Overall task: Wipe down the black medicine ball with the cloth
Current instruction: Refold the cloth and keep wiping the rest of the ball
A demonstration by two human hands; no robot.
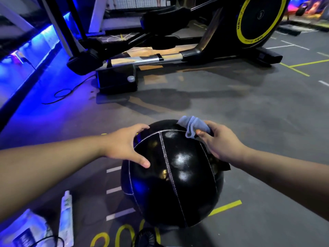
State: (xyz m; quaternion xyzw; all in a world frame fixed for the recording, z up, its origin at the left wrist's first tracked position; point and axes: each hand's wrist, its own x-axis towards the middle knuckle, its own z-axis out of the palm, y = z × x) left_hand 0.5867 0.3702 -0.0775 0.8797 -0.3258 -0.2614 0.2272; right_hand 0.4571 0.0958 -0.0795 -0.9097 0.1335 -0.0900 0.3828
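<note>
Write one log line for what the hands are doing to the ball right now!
left hand: rests on medicine ball | right hand: holds cloth against its far upper side | ball: on floor

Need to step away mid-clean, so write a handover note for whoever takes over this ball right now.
Left hand: spread on the upper left of the black medicine ball, steadying it.
Right hand: pinches the blue-grey cloth at the ball's top right.
Ball sits on the gym floor.
Done: cannot tell how much is wiped.
Left: wipe round the whole ball, underside included.
</note>
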